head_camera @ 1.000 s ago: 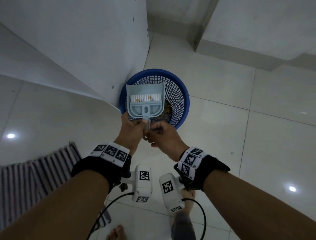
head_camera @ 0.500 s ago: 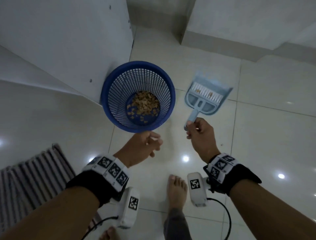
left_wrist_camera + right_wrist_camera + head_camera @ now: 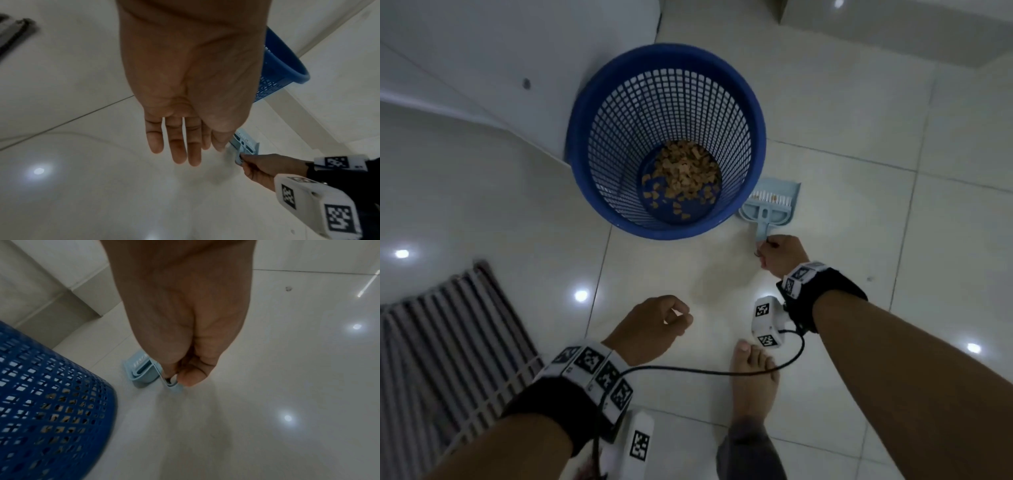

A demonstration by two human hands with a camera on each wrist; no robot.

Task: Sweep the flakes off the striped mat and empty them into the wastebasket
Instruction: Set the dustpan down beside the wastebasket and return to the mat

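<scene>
A blue mesh wastebasket [image 3: 585, 113] [image 3: 51, 402] stands by a wall corner, with a pile of brown flakes [image 3: 681, 174] on its bottom. Just right of it a pale blue dustpan with its brush nested inside [image 3: 768, 205] [image 3: 245, 145] [image 3: 141, 371] lies low at the tiled floor. My right hand [image 3: 780, 253] [image 3: 180, 376] pinches the end of its handle. My left hand [image 3: 654, 327] [image 3: 180, 141] hangs above the floor below the basket, fingers relaxed, holding nothing. The striped mat [image 3: 438, 342] lies at the lower left.
A white wall corner [image 3: 517, 68] stands behind and left of the basket. A step or ledge [image 3: 893, 31] runs along the far right. My bare foot [image 3: 753, 380] stands on the glossy tiles between my arms, and a black cable [image 3: 688, 368] hangs from the wrist cameras.
The dustpan and brush, held by both hands over the basket a second ago, went right in my right hand alone and down to the floor beside the basket. My left hand let go and drew back.
</scene>
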